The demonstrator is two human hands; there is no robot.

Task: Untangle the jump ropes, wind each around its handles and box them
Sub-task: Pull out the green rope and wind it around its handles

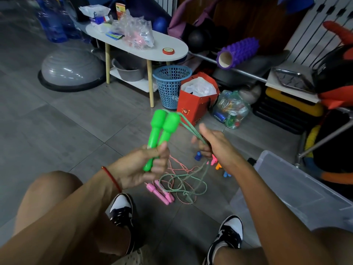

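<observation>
Green handles [161, 131], frame centre, gripped in your left hand [141, 167] | right hand [212, 146] pinches green rope [191, 129] | pink rope [162, 192] on floor below | box [298, 190] lower right

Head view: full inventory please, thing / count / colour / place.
green handles: 2, green, held together in left hand
green rope: 1, green, from handles through right hand down to floor
pink handles: 2, pink, on floor between the feet
pink rope: 1, pink-white, on floor, tangled with green rope
storage box: 1, clear, floor at right
basket: 1, blue, beside table
table: 1, white
foam roller: 1, purple
left hand: grips handles
right hand: holds rope
</observation>
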